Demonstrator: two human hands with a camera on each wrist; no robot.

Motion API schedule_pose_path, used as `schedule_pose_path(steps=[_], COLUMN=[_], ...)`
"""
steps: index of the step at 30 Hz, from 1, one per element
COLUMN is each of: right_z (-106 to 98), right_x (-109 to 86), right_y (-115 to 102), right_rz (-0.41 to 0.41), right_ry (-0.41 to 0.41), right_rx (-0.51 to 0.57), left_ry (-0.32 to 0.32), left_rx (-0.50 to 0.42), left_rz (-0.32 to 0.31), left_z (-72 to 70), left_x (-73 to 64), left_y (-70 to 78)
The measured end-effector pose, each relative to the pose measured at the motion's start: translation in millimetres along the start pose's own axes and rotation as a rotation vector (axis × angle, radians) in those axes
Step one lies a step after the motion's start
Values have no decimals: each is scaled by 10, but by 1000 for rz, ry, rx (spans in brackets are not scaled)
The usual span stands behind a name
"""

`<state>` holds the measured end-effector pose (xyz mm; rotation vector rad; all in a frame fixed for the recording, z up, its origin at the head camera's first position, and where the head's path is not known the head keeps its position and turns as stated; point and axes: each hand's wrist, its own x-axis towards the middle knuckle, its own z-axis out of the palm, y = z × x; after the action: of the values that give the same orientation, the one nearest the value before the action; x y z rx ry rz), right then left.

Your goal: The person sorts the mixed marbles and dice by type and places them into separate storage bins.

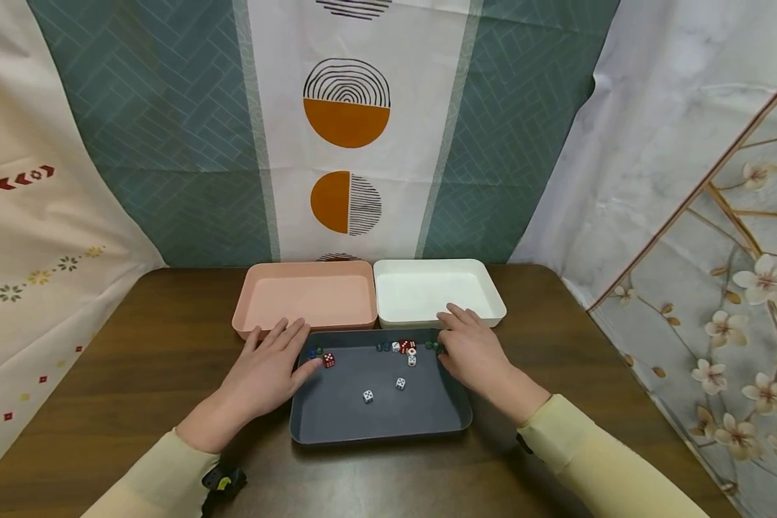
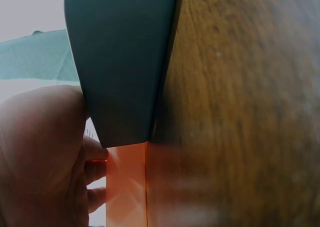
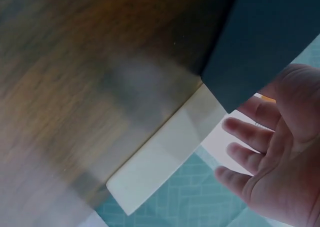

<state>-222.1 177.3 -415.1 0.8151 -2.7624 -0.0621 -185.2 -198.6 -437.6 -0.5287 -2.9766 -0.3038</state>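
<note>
Dice [image 1: 368, 396], including two white ones near the center and one red die [image 1: 329, 360] at left, lie in one gray tray [image 1: 421, 417] before one pink tray [image 1: 311, 291] and one white tray [image 1: 430, 288], between the left hand [image 1: 262, 375], fingers extended and slightly spread, and the right hand [image 1: 478, 354], fingers loosely parted.

Dice [image 1: 368, 396] lie in the tray [image 1: 337, 421] before two boxes [image 1: 307, 291].
</note>
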Motion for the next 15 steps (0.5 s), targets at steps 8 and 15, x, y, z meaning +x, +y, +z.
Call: schedule_pose_path(steps=[8,15], right_z=[46,88], right_x=[22,42], right_y=[-4,-4], right_rz=[2,-16], right_ry=[-31,-4], right_rx=[-1,2], left_ry=[23,32], left_rx=[11,15], left_rz=[20,18], left_z=[26,12], left_x=[-6,-14], left_y=[20,12])
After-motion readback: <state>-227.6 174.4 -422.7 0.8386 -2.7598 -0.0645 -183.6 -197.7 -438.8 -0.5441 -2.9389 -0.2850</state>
